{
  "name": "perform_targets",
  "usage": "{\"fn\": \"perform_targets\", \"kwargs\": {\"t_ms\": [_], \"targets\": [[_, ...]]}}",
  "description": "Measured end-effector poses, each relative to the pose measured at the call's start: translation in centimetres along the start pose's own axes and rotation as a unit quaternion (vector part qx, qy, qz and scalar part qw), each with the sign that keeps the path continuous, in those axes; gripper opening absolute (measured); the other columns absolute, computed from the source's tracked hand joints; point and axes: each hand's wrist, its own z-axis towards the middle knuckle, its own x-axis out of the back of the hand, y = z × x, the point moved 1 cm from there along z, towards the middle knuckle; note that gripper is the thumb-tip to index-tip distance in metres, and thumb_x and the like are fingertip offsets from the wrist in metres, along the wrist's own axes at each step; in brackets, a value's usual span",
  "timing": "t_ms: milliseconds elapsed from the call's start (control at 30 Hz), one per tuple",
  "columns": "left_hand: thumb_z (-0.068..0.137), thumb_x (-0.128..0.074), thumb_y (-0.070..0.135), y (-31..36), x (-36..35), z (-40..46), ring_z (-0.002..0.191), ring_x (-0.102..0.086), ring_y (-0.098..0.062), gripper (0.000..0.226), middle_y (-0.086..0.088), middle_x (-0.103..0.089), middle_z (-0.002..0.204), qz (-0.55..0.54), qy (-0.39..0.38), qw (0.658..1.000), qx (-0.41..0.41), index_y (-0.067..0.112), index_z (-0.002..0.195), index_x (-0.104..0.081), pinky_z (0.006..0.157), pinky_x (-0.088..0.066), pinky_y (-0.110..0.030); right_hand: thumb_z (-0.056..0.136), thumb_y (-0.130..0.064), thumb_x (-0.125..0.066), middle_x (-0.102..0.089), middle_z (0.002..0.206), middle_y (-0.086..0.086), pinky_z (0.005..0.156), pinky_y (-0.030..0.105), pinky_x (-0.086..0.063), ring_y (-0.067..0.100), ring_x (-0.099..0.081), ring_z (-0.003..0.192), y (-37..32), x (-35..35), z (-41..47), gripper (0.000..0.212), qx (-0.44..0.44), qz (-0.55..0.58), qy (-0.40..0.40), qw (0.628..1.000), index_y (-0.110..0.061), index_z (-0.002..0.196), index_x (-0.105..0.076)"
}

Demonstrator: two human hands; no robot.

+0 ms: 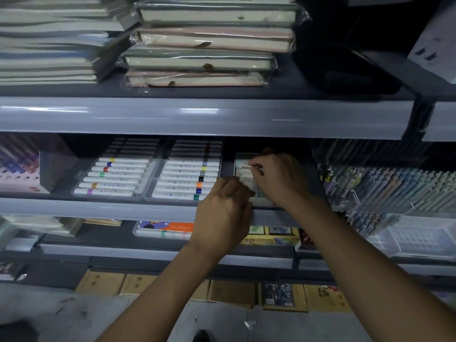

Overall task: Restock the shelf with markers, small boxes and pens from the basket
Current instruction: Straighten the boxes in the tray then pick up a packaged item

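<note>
Right hand (276,177): fingers curled, tips pinching the top edge of a small box (243,166), pale card with a barcode label, one of a row of small boxes (246,180) standing on the middle shelf (98,208). Left hand (223,211): fingers bent inward against the near end of the same row; whether they grip a box cannot be told, since the knuckles hide the tips. Just left of the row lie two clear plastic trays of markers (116,175), white round barrels with coloured bands, laid flat side by side. Above, wrapped notebooks (204,43) sit stacked in glossy film. To the right, pens (385,186) stand packed upright.
</note>
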Motion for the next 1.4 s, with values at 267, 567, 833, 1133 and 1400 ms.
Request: {"fn": "perform_targets", "kwargs": {"t_ms": [267,567,833,1133,1400], "targets": [[0.095,-0.062,0.011,1.0,1.7,-0.9,0.127,-0.058,-0.022,0.035,-0.004,-0.066,0.135,-0.029,0.007,0.999,0.026,0.012,0.129,-0.071,0.097,-0.053,-0.035,0.095,-0.021,-0.065,-0.071,0.095,0.005,0.072,0.036,-0.057,0.022,-0.064,0.084,-0.1,-0.5,-1.0,0.015,0.013,0.006,0.028,1.000,-0.015,0.099,-0.077],[0.094,-0.065,0.018,-4.4,4.8,-3.2,0.125,-0.057,-0.024,0.039,-0.005,-0.063,0.137,0.015,0.032,0.994,0.104,0.011,0.132,-0.066,0.099,-0.051,-0.038,0.095,-0.027,-0.064,-0.063,0.110,0.006,0.088,0.035,-0.049,0.026,-0.054,0.106,-5.3,-2.6,-1.7,0.023,0.030,-0.024,0.032,0.999,-0.012,0.110,-0.073],[0.098,-0.056,0.024,-14.7,9.4,-3.3,0.123,-0.057,-0.030,0.040,-0.011,-0.064,0.133,0.052,0.026,0.993,0.105,0.007,0.133,-0.064,0.101,-0.050,-0.044,0.100,-0.038,-0.054,-0.058,0.128,0.003,0.101,0.041,-0.047,0.024,-0.046,0.122,-13.1,-6.3,0.3,0.040,0.007,-0.050,-0.033,0.998,-0.014,0.130,-0.065],[0.100,-0.008,0.056,-24.1,9.9,0.2,0.117,-0.062,-0.044,0.079,-0.022,-0.068,0.129,0.138,-0.169,0.973,0.072,0.014,0.133,-0.065,0.103,-0.044,-0.048,0.104,-0.060,-0.034,-0.051,0.150,0.013,0.114,0.041,-0.035,0.033,-0.045,0.138,-16.9,-11.3,4.4,0.063,-0.090,-0.096,-0.120,0.984,-0.015,0.147,-0.049],[0.094,0.002,0.074,-25.8,8.2,-1.4,0.158,-0.019,-0.033,0.087,0.001,-0.023,0.172,0.172,-0.182,0.965,0.081,0.030,0.166,-0.021,0.125,-0.009,-0.058,0.094,-0.079,-0.009,-0.009,0.173,0.000,0.127,0.054,-0.005,0.028,-0.008,0.159,-16.1,-12.9,4.5,0.082,-0.127,-0.158,-0.168,0.965,-0.035,0.164,-0.006]]}}
